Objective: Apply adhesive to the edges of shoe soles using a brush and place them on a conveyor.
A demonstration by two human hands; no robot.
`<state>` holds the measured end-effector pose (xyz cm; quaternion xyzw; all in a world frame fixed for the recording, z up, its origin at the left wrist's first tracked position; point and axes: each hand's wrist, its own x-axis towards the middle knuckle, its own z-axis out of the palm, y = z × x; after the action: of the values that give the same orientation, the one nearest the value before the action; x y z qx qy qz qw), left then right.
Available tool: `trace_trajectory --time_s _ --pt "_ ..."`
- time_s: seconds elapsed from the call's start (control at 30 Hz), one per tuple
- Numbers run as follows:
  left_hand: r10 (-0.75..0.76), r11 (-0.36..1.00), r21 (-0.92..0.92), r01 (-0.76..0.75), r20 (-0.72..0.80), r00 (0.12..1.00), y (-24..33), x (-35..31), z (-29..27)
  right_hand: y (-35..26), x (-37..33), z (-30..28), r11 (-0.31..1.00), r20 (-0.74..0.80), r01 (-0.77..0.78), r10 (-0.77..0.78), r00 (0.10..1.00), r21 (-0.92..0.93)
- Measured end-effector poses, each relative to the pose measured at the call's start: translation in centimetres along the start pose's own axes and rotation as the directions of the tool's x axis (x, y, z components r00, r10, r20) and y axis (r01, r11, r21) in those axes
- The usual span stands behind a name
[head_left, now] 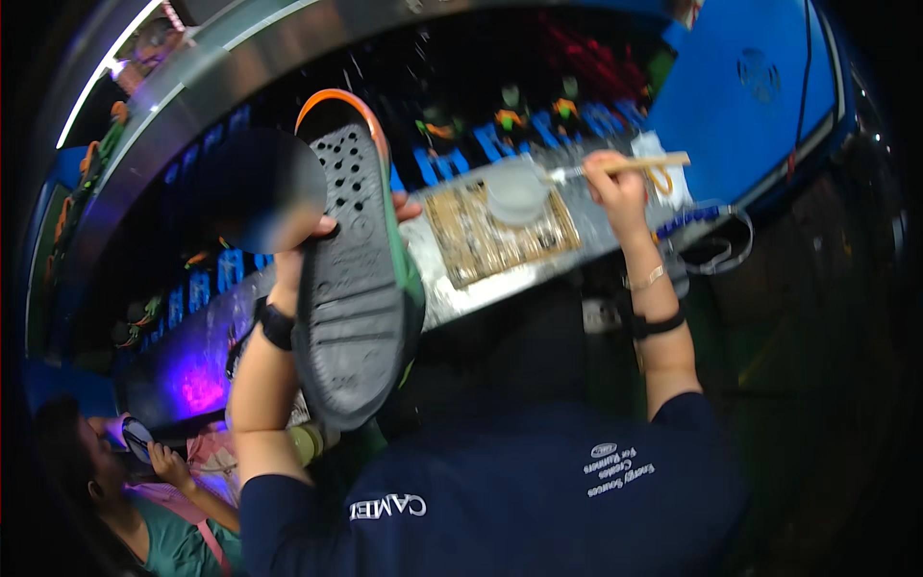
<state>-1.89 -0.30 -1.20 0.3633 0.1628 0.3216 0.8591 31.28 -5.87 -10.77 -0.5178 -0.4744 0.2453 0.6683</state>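
My left hand [286,267] grips a shoe sole [351,288] by its sides, with the thumb on one edge and fingertips showing on the other. The sole is dark grey, with an orange rim at the top end, green along one side and several small holes near the top. Between the fingers of my right hand [617,188] is a brush [646,163] with a pale wooden handle. Its bristle end points left toward a round translucent tub [516,192], and blur hides whether they touch. The tub stands on a brown, tape-covered board [461,240].
A metal bench [452,300] carries the board. Behind it, dark shoe parts with blue pieces [442,162] line a curved conveyor. Blue machine panels [750,87] rise at the right, near a coiled blue hose [687,219]. A co-worker [144,510] in green sits at lower left.
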Motion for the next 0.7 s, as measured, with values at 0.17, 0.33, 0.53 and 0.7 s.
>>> trace_trajectory --time_s 0.17,0.33,0.53,0.7 --pt "0.018 0.968 -0.25 -0.008 0.037 0.999 -7.9 2.0 -1.0 3.2 0.7 0.2 0.988 0.031 0.022 -0.018 0.999 -0.15" --pt "-0.033 0.947 -0.32 0.033 0.004 0.999 -10.5 0.9 -3.0 5.6 1.6 1.3 0.972 0.044 0.04 -0.03 0.999 -0.233" --pt "0.051 0.969 -0.233 -0.084 -0.144 0.988 -8.8 -1.7 -5.1 6.0 2.6 3.3 0.928 0.113 0.049 -0.008 0.994 -0.369" --pt "-0.031 0.948 -0.318 -0.026 -0.172 0.985 -8.4 -3.5 -5.9 5.6 2.5 3.6 0.899 0.129 0.041 0.017 0.991 -0.437"
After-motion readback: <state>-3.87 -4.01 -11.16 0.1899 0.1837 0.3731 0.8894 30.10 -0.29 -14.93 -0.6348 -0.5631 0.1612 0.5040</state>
